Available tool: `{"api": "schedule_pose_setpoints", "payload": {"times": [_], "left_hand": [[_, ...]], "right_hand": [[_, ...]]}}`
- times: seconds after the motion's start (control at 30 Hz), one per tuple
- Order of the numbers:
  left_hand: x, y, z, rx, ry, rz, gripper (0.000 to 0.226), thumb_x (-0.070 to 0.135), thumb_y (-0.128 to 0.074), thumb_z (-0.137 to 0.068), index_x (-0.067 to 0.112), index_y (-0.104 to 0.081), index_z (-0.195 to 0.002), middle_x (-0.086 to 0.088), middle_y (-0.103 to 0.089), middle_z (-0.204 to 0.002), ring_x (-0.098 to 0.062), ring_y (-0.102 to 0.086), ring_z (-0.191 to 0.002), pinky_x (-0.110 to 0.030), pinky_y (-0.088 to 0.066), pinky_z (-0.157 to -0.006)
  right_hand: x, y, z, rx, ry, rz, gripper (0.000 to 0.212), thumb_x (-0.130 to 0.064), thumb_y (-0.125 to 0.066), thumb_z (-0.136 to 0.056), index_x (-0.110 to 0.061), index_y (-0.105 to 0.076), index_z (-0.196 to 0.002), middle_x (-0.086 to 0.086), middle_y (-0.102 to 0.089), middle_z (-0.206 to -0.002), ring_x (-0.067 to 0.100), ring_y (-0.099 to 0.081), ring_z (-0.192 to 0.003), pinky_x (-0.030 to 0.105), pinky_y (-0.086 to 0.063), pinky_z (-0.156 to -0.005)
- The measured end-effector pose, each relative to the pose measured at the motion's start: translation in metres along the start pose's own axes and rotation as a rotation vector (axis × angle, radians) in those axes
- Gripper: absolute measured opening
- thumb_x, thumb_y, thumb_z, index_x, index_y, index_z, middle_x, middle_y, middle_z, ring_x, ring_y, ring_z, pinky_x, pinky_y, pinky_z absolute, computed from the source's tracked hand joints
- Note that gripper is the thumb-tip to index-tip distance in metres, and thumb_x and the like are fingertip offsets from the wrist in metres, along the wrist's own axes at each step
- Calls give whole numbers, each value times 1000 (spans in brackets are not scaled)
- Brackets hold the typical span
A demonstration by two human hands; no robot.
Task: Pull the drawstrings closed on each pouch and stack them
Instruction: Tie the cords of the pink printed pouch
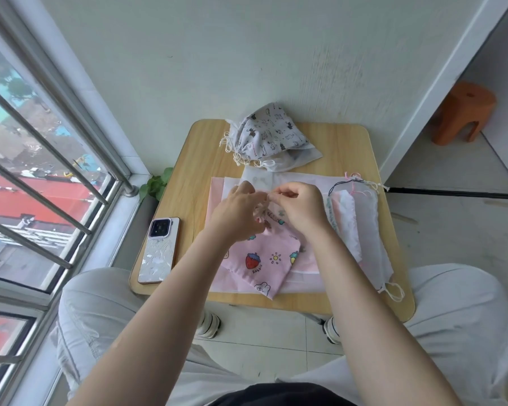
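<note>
One pink printed pouch (264, 259) lies mid-worktop (349, 148), its gathered neck pinched between both hands; left hand (238, 212) and right hand (299, 206) curl their fingers on its drawstrings. One grey cat-print pouch (270, 136) sits cinched at the far edge; several flat pouches (361, 218) are piled at right. One phone (159, 250) lies near left

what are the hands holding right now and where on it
Both the left hand and right hand pinch the pink pouch at its gathered drawstring top.
</note>
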State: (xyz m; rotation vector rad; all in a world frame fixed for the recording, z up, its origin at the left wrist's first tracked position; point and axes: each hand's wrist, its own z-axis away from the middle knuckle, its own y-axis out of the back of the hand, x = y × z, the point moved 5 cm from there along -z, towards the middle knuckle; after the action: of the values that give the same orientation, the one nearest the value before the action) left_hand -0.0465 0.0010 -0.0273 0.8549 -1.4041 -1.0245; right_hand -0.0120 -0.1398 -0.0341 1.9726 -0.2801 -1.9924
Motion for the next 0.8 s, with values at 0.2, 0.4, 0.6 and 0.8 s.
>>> {"api": "schedule_pose_setpoints", "payload": {"times": [0.2,0.4,0.6,0.8], "left_hand": [[-13,12,-36,68,205,157,32,36,-70,-83,14,-55,-64,6,-48,-66,-13,-48,-59,-27,-35,-49],[-32,17,-75,38,396,323,39,43,-74,-79,13,-53,-66,-1,-47,-60,-13,-39,-54,-27,-31,-49],[-43,33,-107,227,712,1126,27,27,-79,-78,2,-67,-80,-11,-71,-71,-15,-59,-48,-28,-59,-57],[-56,11,-127,181,791,1524,43,8,-68,-89,-1,-48,-125,-22,-51,-109,-32,-64,-84,-35,-61,-62]], "right_hand": [[7,12,-19,-293,-156,240,55,-57,-78,-69,-20,-56,-103,-10,-53,-87,9,-54,-79,24,-35,-58],[35,28,-66,-296,-227,644,24,-14,-66,-80,-5,-54,-62,6,-47,-61,19,-44,-63,26,-30,-54],[-28,48,-136,77,-55,592,28,-9,-51,-91,-10,-64,-116,11,-68,-106,28,-64,-94,31,-50,-80],[-66,24,-153,-89,165,395,49,-16,-51,-95,-25,-41,-142,4,-54,-134,22,-56,-112,27,-40,-90]]}}
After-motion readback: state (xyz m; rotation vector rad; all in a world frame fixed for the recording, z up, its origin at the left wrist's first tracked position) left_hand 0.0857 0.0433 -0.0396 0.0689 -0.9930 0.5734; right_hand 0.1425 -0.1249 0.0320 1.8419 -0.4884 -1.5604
